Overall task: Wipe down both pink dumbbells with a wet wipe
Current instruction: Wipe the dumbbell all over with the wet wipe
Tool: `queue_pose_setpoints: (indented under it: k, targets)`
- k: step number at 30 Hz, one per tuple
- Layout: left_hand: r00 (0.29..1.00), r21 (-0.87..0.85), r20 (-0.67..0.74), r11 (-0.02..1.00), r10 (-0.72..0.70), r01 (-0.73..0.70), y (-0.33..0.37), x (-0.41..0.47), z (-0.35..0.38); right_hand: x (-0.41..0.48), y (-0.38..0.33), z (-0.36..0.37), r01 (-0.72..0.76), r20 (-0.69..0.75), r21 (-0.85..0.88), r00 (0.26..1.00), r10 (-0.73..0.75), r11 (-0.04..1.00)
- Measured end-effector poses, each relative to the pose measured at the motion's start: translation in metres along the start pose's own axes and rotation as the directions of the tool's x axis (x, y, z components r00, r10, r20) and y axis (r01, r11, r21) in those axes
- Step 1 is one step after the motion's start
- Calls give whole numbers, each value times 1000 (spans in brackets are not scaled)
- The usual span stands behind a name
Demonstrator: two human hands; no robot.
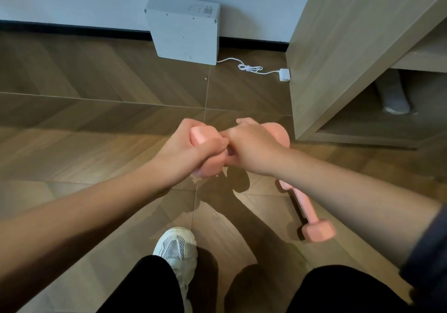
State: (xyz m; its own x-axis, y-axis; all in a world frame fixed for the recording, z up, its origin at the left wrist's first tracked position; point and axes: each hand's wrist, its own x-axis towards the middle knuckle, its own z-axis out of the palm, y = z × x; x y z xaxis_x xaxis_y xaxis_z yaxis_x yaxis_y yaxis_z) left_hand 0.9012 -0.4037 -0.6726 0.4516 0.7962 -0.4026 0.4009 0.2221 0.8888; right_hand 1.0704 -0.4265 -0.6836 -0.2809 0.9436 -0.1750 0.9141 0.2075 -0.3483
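Both hands clamped on raised pink dumbbell (202,136): left hand (191,153), right hand (254,148); second dumbbell (312,218) on floor

Your left hand (191,153) and right hand (254,148) meet on one dumbbell (281,132) above the floor (96,119); the second dumbbell (312,218) lies near right, cabinet (338,58) far right, box (186,29) against the far wall.

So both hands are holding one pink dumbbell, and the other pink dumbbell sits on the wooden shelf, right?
Not quite. The head view shows both hands on one dumbbell, but the other dumbbell lies on the floor, partly under the right forearm, not on the shelf.
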Motion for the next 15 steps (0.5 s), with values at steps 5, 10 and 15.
queue_pose_setpoints:
  k: [5, 10, 15]
  targets:
    - [901, -367, 307, 836, -305, 408, -6, 4, 5, -5, 7, 18, 140, 7, -338, 989, -146, 931]
    - [902, -427, 279, 798, -331, 425, -7, 8, 3, -3, 17, 19, 132, 33, -492, 990, -134, 860]
    - [937, -482, 207, 804, -280, 347, -2, 14, -2, -2, 33, 8, -2, -50, -555, 998, -31, 832]
